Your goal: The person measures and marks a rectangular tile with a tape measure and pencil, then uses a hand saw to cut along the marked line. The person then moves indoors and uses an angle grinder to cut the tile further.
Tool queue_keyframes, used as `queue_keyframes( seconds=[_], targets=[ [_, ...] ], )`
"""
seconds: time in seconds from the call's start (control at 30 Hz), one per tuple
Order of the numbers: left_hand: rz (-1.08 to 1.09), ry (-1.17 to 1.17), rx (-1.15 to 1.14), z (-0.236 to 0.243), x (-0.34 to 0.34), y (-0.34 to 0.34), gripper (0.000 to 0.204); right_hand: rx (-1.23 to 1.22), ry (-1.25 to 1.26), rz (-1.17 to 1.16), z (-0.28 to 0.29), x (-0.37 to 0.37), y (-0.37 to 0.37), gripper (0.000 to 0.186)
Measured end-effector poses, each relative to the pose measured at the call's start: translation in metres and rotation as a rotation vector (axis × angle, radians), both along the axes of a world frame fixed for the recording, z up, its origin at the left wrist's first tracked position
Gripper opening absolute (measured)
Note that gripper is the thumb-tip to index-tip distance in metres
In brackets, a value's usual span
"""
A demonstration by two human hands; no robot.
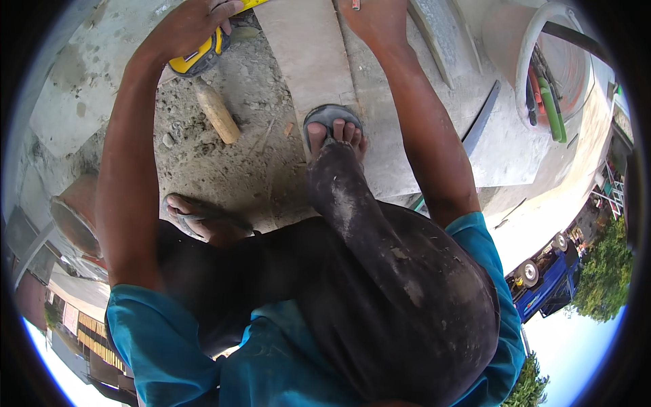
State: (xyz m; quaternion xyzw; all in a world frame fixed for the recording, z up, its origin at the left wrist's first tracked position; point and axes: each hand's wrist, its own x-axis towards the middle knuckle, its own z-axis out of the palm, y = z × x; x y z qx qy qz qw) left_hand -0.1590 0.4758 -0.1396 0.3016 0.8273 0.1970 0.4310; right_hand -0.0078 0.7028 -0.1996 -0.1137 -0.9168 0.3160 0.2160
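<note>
While the left grip (184, 28) is closed on a yellow-and-black tape measure (201, 60), the tape's case sits directly beneath the palm and sticks out on its near side. A short stretch of yellow blade (251, 4) shows past the fingertips, at the left edge of a long pale board (305, 51). The right grip (378, 24) is at the board's other edge; its fingertips are cut off by the upper border, so I cannot tell whether it is open or closed. A small orange-red object (356, 4) shows against that hand. The right foot (333, 132), in a dark sandal, presses on the board's near end. Just below the tape's case, a rounded wooden handle (218, 114) lies on the gritty ground (193, 159).
</note>
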Motion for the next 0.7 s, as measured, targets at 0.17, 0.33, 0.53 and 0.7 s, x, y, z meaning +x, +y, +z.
queue_keyframes(
  seconds=[0.17,0.33,0.53,0.7],
  targets=[
    [0.053,-0.101,0.049,0.004,0.002,0.003,0.037,-0.085,0.039,0.005,0.010,-0.009,-0.006,0.014],
    [0.049,0.018,-0.004,0.000,0.001,0.008,0.037,-0.064,0.054,-0.002,0.009,-0.011,-0.005,0.014],
    [0.076,-0.032,0.151,-0.012,0.003,0.008,0.035,-0.106,0.051,-0.009,0.005,-0.014,-0.003,0.014],
    [0.084,-0.074,0.177,-0.031,-0.003,0.003,0.027,-0.070,0.115,0.036,0.003,-0.014,0.002,0.014]
  ],
)
